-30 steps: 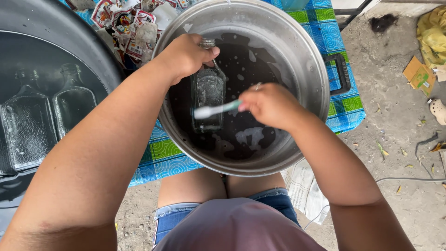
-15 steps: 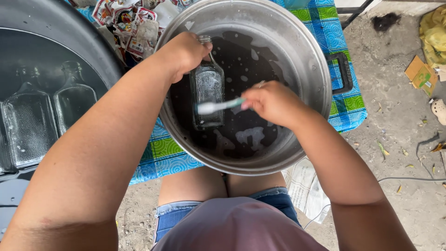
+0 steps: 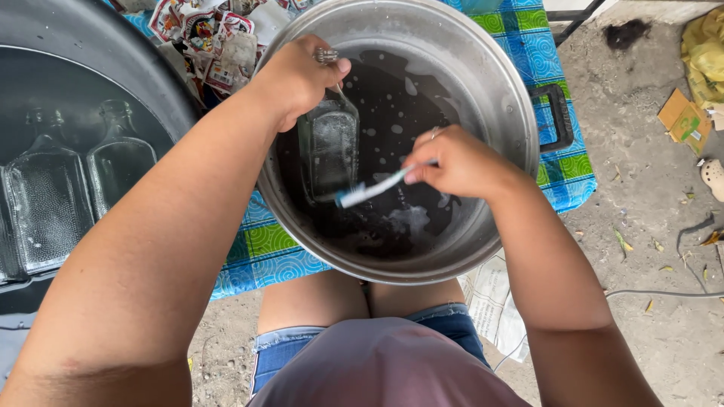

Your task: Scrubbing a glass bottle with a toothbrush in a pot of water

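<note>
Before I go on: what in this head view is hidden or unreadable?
- Bottle neck: covered by the left hand.
- Toothbrush handle end: inside the right hand.
- Pot bottom: under dark, sudsy water.
- Basin at left: cut off by the frame edge; submerged bottles blurred by water.

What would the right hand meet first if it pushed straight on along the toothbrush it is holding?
Most likely the glass bottle held by the left hand: the right hand points its toothbrush at the bottle's lower edge, bristles apparently touching, though depth is unclear.
</note>
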